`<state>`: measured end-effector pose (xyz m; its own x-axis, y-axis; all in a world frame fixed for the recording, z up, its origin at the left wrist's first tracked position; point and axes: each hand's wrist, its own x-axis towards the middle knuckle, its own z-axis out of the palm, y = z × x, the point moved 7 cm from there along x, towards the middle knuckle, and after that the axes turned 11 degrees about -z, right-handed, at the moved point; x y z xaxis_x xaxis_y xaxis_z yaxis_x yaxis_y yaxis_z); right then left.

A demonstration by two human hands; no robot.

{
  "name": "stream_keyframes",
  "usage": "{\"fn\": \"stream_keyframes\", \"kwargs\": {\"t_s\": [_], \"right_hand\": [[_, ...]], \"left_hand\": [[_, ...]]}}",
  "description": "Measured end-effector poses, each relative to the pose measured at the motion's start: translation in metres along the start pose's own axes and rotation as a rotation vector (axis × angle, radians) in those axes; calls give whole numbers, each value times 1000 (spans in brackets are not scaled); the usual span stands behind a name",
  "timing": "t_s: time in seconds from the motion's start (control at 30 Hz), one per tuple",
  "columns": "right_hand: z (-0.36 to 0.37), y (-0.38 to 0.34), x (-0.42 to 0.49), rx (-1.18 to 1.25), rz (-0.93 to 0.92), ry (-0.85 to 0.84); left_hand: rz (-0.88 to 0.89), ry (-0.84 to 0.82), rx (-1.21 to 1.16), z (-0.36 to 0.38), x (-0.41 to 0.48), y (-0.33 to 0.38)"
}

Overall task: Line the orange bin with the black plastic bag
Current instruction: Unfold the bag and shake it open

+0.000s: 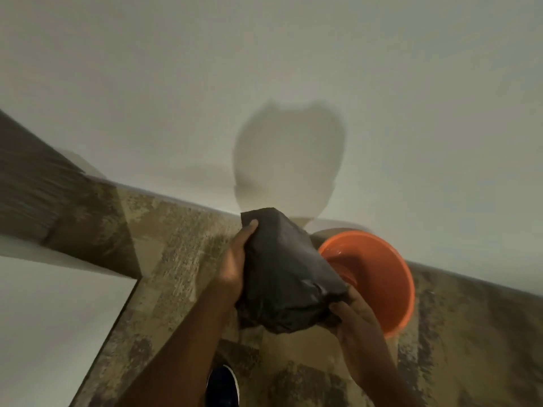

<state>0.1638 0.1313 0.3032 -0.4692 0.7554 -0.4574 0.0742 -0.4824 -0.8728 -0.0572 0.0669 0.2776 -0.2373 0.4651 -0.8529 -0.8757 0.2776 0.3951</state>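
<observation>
Clearly, the round orange plastic bin (382, 277) is seen unlined on the mottled brown floor (176, 259) at four o'clock. The crumpled black plastic bag (282, 274), unopened, is held above its left rim, gripped by the left hand (235, 259) at top and the right hand (352, 312) below. Opening and fitting remain.

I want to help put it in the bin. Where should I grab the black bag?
Probably the crumpled end of the black bag, nearest the right hand, coming from the side of the orange bin. That end looks gathered, so the opening may be there; the left hand holds the flat folded end.
</observation>
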Motion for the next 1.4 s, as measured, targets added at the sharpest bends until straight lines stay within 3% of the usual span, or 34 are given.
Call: {"fn": "stream_keyframes", "kwargs": {"t_s": [0.17,0.3,0.37,0.5,0.57,0.67,0.8,1.03,1.23,1.4], "right_hand": [[-18,-87,-31,-294,-36,134],[-10,-185,-65,-652,-292,286],[16,-231,-86,-585,-352,200],[83,-295,-120,-50,-273,-112],[106,-325,-135,23,-268,-187],[111,-360,-150,13,-287,-94],[101,-389,-166,-71,-298,33],[98,-425,-193,-61,-318,26],[57,-459,-207,-122,-461,170],[11,-486,-211,-56,-444,274]], "left_hand": [[95,-112,197,54,-104,78],[254,-170,278,98,-187,117],[363,-161,362,121,-229,131],[516,-188,542,165,-298,136],[536,-208,572,179,-326,133],[536,-166,564,195,-355,134],[681,1,681,213,-385,143],[839,193,867,229,-429,155],[805,285,650,185,-450,199],[752,457,561,118,-447,246]]}}
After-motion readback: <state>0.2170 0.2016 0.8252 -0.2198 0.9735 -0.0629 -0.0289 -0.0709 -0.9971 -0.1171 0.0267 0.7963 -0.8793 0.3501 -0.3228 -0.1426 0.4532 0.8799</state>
